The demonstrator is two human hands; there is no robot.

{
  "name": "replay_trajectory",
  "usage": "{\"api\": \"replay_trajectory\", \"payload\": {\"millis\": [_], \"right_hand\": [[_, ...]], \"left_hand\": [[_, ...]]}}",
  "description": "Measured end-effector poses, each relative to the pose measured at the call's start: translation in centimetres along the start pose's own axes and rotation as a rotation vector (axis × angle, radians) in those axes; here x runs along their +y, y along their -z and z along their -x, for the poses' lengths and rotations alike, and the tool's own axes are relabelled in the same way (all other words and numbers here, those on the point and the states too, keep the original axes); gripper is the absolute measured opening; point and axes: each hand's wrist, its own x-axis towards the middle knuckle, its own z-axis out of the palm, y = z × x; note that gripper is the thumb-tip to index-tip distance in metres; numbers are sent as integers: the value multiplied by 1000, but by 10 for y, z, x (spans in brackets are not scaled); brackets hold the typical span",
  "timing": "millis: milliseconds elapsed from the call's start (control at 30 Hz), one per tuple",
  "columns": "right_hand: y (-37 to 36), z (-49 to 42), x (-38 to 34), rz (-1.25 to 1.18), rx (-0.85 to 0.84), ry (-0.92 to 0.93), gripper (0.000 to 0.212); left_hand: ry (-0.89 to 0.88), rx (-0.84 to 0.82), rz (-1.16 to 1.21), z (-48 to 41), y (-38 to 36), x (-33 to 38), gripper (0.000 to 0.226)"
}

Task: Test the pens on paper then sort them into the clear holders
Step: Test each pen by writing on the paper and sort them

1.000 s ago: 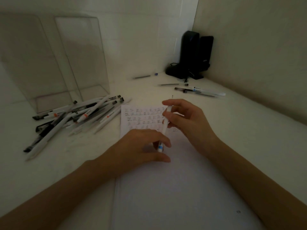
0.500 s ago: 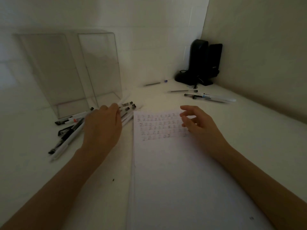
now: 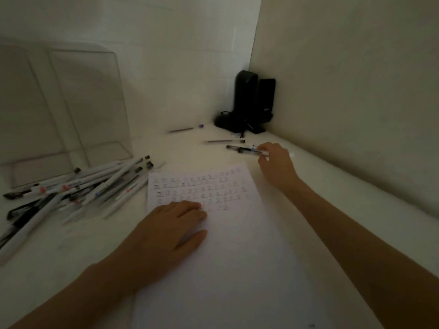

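Two walls (image 3: 344,67) boxing the white desk (image 3: 351,222) at 12 and 3 o'clock; open room toward 6. Paper (image 3: 237,269) at centre, test marks along its far end. Clear holders (image 3: 83,103) at 10, pens (image 3: 95,186) heaped at 9. Left hand (image 3: 171,231) flat on paper; right hand (image 3: 276,162) at 1, curled round clear blue-banded pen (image 3: 244,148)
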Motion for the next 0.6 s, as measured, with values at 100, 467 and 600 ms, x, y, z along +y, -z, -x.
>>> {"api": "replay_trajectory", "payload": {"millis": [100,467,600], "right_hand": [[-5,-26,6,192,-54,-15,32],[-18,-28,22,469,-70,-55,30],[-5,-9,16,262,29,7,25]], "left_hand": [[2,3,6,-1,0,0,48],[-24,0,33,0,1,1,47],[-29,-7,36,0,5,1,44]]}}
